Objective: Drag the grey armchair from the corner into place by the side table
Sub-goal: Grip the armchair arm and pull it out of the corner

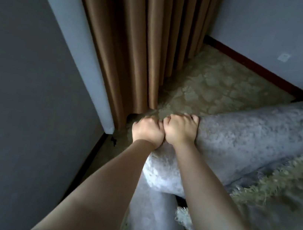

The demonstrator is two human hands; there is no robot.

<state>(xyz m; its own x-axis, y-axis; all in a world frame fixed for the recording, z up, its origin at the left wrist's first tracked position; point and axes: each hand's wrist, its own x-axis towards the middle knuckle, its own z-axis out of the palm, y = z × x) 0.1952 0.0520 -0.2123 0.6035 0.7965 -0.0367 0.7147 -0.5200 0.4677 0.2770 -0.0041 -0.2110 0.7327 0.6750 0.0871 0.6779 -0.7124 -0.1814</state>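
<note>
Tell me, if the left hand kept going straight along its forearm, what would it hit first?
Likely the patterned carpet, beyond the edge of the grey armchair that the left hand grips. The brown curtain hangs just left of that line. Depth is unclear in this one view.

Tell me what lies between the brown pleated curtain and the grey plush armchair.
Only bare patterned beige carpet, seen in the head view, separates the brown curtain from the grey armchair.
</note>
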